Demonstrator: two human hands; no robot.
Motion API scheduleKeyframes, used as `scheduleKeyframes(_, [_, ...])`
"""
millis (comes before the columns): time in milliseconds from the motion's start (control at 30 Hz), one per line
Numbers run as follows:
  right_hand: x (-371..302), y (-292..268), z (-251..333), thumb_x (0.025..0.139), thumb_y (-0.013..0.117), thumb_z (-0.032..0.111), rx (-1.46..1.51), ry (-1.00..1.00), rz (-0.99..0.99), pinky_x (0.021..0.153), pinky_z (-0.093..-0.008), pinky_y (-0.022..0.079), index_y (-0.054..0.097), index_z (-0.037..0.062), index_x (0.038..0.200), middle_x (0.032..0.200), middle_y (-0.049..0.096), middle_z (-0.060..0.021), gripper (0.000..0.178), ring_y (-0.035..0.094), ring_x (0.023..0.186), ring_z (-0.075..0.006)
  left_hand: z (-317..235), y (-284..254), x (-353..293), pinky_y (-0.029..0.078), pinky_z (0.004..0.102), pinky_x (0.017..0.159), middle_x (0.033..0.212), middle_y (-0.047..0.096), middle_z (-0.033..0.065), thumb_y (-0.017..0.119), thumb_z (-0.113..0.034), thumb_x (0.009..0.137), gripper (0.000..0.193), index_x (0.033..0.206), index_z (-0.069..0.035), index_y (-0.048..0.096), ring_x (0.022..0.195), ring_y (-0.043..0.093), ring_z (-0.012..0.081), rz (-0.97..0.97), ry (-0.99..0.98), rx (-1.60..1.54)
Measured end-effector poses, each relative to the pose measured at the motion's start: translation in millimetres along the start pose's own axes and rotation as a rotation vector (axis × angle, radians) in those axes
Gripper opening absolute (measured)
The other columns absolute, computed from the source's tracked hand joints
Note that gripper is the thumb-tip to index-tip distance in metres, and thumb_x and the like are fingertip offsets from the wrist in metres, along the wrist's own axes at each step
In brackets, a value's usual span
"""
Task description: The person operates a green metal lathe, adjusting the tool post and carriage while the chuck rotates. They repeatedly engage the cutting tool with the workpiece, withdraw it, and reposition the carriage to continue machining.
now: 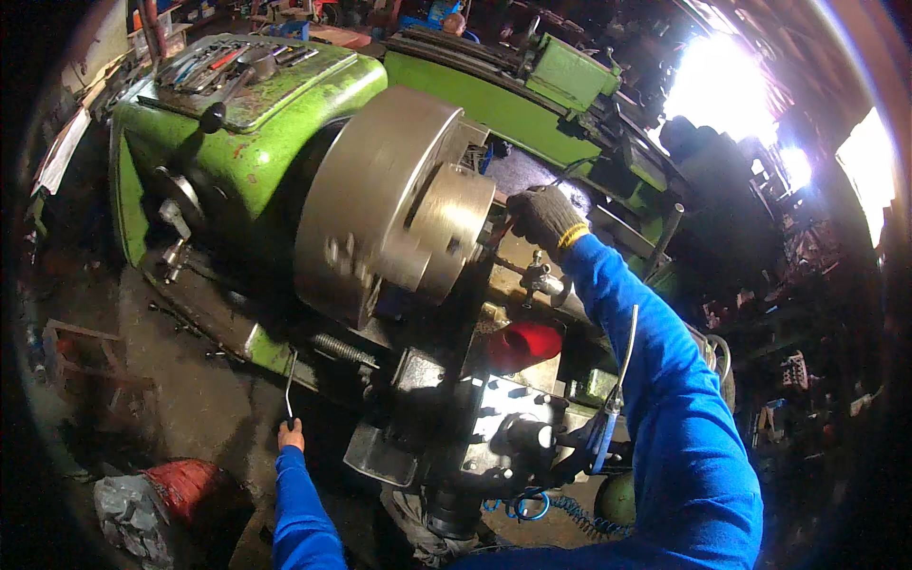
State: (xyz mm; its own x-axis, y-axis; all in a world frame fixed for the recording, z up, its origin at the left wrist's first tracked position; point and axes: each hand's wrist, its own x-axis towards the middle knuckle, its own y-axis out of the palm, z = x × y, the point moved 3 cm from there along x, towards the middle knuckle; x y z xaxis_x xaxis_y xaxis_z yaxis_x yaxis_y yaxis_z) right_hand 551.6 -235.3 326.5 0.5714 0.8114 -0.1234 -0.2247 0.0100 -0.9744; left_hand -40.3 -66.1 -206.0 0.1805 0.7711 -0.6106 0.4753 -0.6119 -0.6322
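My bare left hand (291, 436) is closed on the dark grip of a bent metal lever (291, 385) at the lathe's lower front. My right hand (547, 218), in a dark knitted glove with a yellow cuff, is at the right end of a shiny metal cylinder (454, 223). Its fingers are curled in; whatever they hold is hidden. That cylinder sits in the jaws of the big round lathe chuck (366, 180), whose lower edges look smeared, as if turning. Below the right hand, a red cloth (524, 344) lies near the tool post (513, 427).
The green headstock (247, 142) carries a tray of hand tools (214, 71). A green tailstock (570, 74) stands on the bed beyond. A thin nozzle (631, 347) rises beside my right arm. A red and grey bundle (157, 503) lies at lower left.
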Motion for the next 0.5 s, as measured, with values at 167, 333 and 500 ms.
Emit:
scheduleKeyframes(167, [-62,1,22,0.099,0.064,0.026,0.610,0.231,-0.186,0.055,-0.0305,0.056,0.071,-0.0026,0.099,0.077,0.070,-0.0073,0.030,0.067,0.063,-0.0145,-8,25,35,0.039,0.0443,0.120,0.156,0.047,0.0302,0.055,-0.068,0.098,0.097,0.158,0.005,0.036,0.146,0.046,0.0419,0.073,-0.142,0.145])
scheduleKeyframes(333, [-96,9,22,0.094,0.071,0.019,0.386,-0.085,-0.320,0.069,-0.0357,0.060,0.072,0.0006,0.107,0.087,0.075,-0.0134,0.023,0.075,0.078,-0.0216,-2,32,62,0.034,0.0449,0.123,0.160,0.043,0.0280,0.049,-0.070,0.099,0.092,0.157,0.001,0.041,0.151,0.038,0.0408,0.121,0.009,0.200])
scheduleKeyframes(500, [-108,-1,51,0.084,0.076,0.027,-0.134,-0.122,-0.164,0.072,-0.0448,0.057,0.073,0.0137,0.107,0.090,0.073,-0.0153,0.027,0.072,0.081,-0.0379,19,38,83,0.043,0.0468,0.113,0.141,0.059,0.0277,0.061,-0.065,0.096,0.082,0.141,0.003,0.059,0.135,0.053,0.0386,0.039,-0.104,-0.016])
